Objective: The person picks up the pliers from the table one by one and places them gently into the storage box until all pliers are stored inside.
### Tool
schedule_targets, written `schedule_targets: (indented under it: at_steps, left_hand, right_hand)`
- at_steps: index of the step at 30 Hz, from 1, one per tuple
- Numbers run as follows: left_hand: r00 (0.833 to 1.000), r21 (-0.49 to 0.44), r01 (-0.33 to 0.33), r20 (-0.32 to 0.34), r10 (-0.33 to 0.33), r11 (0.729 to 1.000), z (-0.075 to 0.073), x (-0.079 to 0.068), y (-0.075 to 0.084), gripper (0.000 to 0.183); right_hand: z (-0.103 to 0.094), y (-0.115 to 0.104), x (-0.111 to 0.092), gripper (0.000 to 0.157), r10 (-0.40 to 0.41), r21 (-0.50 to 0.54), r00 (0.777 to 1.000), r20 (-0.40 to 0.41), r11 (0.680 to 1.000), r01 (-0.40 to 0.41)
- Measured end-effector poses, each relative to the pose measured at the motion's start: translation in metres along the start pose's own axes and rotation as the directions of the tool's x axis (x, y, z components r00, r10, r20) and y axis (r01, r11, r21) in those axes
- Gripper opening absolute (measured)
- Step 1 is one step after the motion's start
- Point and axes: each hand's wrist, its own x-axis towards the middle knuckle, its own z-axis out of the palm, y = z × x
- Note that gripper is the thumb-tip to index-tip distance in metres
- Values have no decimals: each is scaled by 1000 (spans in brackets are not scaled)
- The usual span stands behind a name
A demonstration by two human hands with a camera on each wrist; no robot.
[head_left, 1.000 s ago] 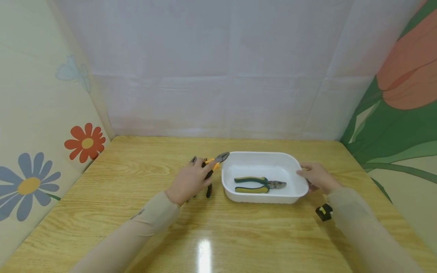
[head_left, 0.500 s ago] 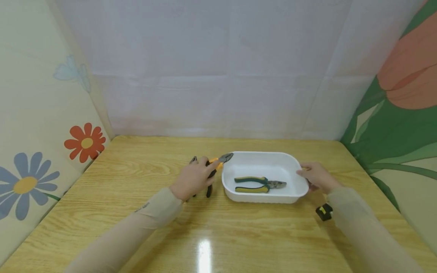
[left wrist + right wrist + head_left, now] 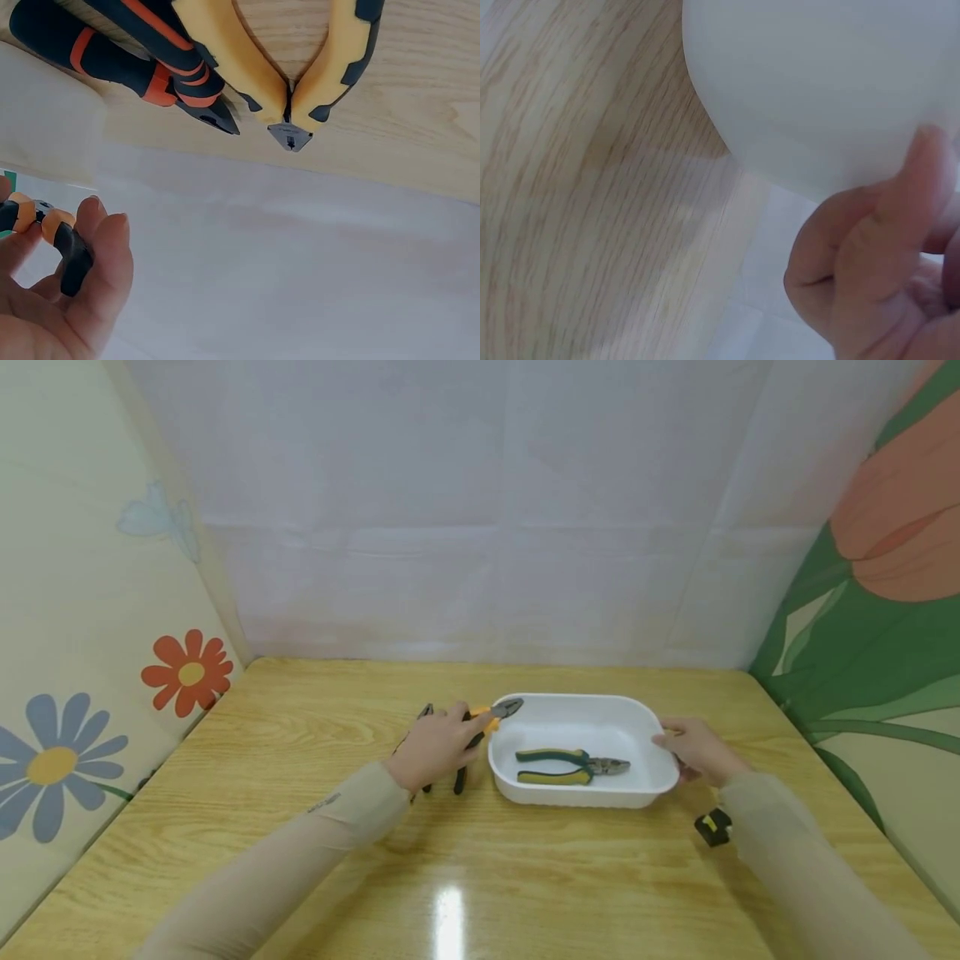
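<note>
My left hand (image 3: 433, 747) holds pliers (image 3: 507, 707) by their orange-and-black handles, which the left wrist view shows between thumb and fingers. Their grey metal head is over the back left corner of a white plastic container (image 3: 577, 797). The right hand (image 3: 697, 747) grips that container's right rim, with the thumb on top; the right wrist view shows the thumb against the white wall. Inside the container lie green-and-yellow pliers (image 3: 555, 777), their head pointing right. Beneath and beside my left hand are more tools, partly hidden in the head view.
On the wooden table (image 3: 337, 893), the left wrist view shows yellow-and-black pliers (image 3: 322, 82) beside a tool with black-and-orange handles (image 3: 124, 64). A small black-and-yellow object (image 3: 712, 827) is by the right sleeve. A white cloth (image 3: 480, 527) hangs behind the table.
My left hand has moved slightly right with the pliers, bringing their head from the container's left edge to over its back left corner. The right hand and the container have barely moved.
</note>
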Motion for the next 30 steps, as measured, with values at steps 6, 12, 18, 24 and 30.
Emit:
schedule_targets:
  at_steps: [6,12,18,24,30]
  left_hand:
    - [1000,13,-22,-16,22,1000,2,6,1,38]
    - [1000,-16,-25,2,25,1000,0,10,2,38]
    - [997,-32,-74,14,74,997,1,15,-1,40]
    - [993,-58,-91,66,95,994,4,19,-2,43]
    - [988,-89,-93,111,103,992,-1,23,-1,41]
  right_hand:
    - [0,-2,-2,52,7,-6,1000,1,1000,-7]
    - [0,-4,-3,52,8,-14,1000,6,1000,-8]
    - [0,-5,-4,53,18,-21,1000,7,1000,-18]
    - [0,-4,-5,53,16,-17,1000,6,1000,-16]
    - [0,-5,-5,53,17,-12,1000,1,1000,-17]
